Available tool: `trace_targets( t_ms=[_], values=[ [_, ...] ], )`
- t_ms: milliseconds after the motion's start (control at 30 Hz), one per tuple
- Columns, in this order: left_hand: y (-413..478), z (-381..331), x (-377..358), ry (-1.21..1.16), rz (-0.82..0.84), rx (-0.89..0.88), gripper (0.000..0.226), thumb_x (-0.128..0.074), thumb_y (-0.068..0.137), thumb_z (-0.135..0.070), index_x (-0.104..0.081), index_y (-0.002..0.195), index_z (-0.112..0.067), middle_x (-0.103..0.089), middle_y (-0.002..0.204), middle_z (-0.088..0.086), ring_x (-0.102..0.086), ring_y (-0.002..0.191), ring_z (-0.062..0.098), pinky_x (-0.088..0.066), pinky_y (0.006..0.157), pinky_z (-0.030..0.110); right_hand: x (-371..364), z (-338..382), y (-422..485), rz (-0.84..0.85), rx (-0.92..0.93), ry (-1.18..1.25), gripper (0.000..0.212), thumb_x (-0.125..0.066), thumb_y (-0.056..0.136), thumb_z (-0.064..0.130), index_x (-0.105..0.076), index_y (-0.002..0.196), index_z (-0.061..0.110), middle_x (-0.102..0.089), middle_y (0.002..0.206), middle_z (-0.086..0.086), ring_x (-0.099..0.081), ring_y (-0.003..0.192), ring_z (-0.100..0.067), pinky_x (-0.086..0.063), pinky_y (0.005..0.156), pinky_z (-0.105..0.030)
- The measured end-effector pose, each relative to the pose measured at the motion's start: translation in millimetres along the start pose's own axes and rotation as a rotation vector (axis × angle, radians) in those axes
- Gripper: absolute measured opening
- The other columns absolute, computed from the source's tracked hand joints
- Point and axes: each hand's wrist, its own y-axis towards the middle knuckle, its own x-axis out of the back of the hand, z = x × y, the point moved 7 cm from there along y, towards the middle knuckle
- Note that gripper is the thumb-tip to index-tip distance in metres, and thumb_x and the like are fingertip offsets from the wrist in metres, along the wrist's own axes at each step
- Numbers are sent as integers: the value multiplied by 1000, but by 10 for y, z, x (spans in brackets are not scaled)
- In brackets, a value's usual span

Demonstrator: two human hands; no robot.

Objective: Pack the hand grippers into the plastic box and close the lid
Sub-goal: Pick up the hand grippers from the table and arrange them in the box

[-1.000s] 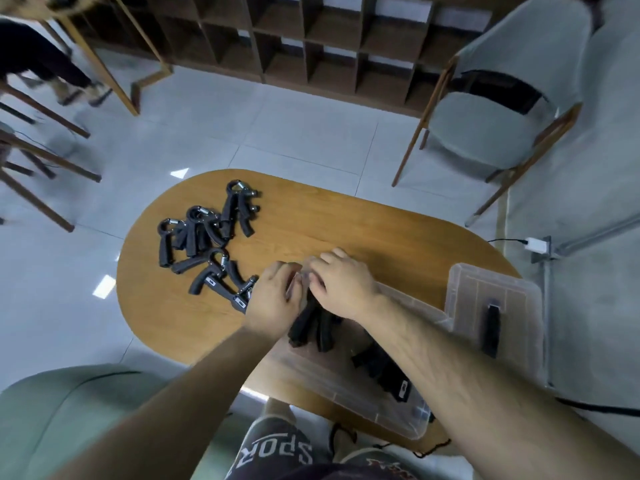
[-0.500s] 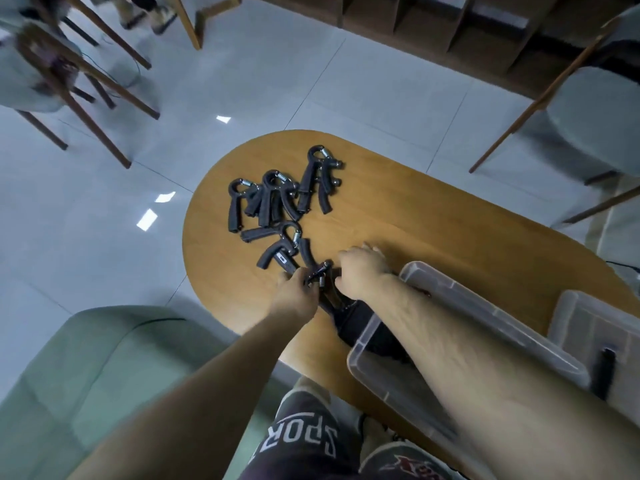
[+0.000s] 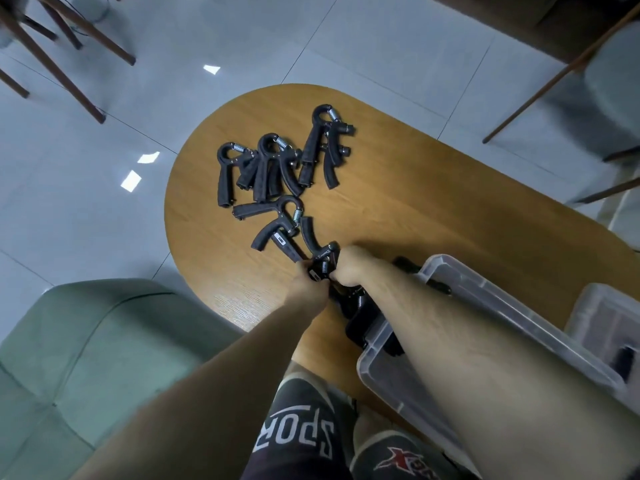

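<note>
Several black hand grippers (image 3: pixel 277 168) lie in a loose pile on the left end of the oval wooden table (image 3: pixel 433 209). The nearest hand gripper (image 3: pixel 320 258) has its spring end between my hands. My left hand (image 3: pixel 308 289) and my right hand (image 3: pixel 349 268) both close on it, just left of the clear plastic box (image 3: pixel 485 306). More black grippers (image 3: pixel 360 313) lie in the box's near corner, partly hidden under my right forearm. The clear lid (image 3: pixel 606 317) rests on the table at the right, with one dark item on it.
A green sofa (image 3: pixel 86 358) is at the lower left, beside my knees. Wooden chair legs (image 3: pixel 69 46) stand on the tiled floor at the upper left, and a grey chair (image 3: pixel 609 81) at the upper right. The table's right half is bare wood.
My hands moved from the box's left end to the gripper nearest the pile and closed on it. The view swung down and left, so the pile now sits nearer the centre.
</note>
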Motion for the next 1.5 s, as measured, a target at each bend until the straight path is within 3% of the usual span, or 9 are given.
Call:
trace_targets(
  t_ms=[167,433,567,700,867,1000,1133,1267,1500],
  values=[
    [-44,-45,201,-124,-134,-41,25,-54,100,-17,-48,119,-32,-67,92,3,-53,54,14,-38,39,21,120,-26,71,-99,38,222,21,-66,96,28,-63,102,8,-67,97,-7,-64,84,-25,-52,66,-32],
    [-447,-692,591,-100,-253,-424,27,-59,101,-25,-54,128,-27,-63,109,-14,-60,95,-5,-44,73,9,783,0,-497,-359,246,675,40,-69,94,39,-55,127,21,-61,106,8,-62,97,-13,-52,87,-30],
    [-790,-1016,651,-54,-285,-592,13,-68,95,-22,-58,102,-26,-63,95,-7,-60,84,0,-44,69,14,1085,-134,-992,-407,359,766,24,-78,87,35,-65,105,27,-69,95,13,-65,87,1,-49,76,-18],
    [-1148,-1214,547,140,-329,-814,21,-75,84,-8,-56,89,-16,-53,95,-1,-53,87,3,-42,73,17,1221,-409,-1352,-425,381,852,26,-75,77,53,-68,90,32,-72,95,11,-68,91,-7,-59,86,-39],
    [-1630,-1278,234,264,-322,-1076,20,-73,82,5,-62,98,6,-52,112,4,-46,109,-20,-43,81,6,1220,-917,-1709,-488,275,928,70,-77,82,48,-41,141,37,-73,100,11,-70,92,-10,-58,87,-40],
    [-1911,-1295,-93,324,-289,-1229,18,-73,83,7,-63,97,4,-54,118,14,-49,112,-9,-38,94,5,1058,-1314,-1894,-471,209,1026,67,-81,82,40,-50,141,28,-68,113,4,-73,91,-18,-62,82,-41],
    [-2154,-1231,-460,477,-183,-1369,12,-67,90,-7,-59,94,1,-54,125,18,-56,114,27,-47,95,28,960,-1597,-2075,-482,180,856,59,-85,71,50,-61,119,26,-66,114,8,-67,100,-13,-57,90,-41],
    [-2273,-995,-692,494,-62,-1350,20,-72,91,-9,-57,101,1,-49,130,13,-55,115,19,-51,93,31,800,-1769,-2280,-515,24,467,57,-78,64,58,-63,103,20,-68,96,3,-65,86,-19,-57,78,-39],
    [-2166,-540,-942,546,98,-1195,26,-71,92,-19,-58,111,-7,-46,135,4,-56,117,16,-51,91,15,315,-1871,-2261,-512,-148,317,42,-71,72,50,-67,89,11,-70,85,0,-67,79,-24,-47,56,-28]
  ],
)
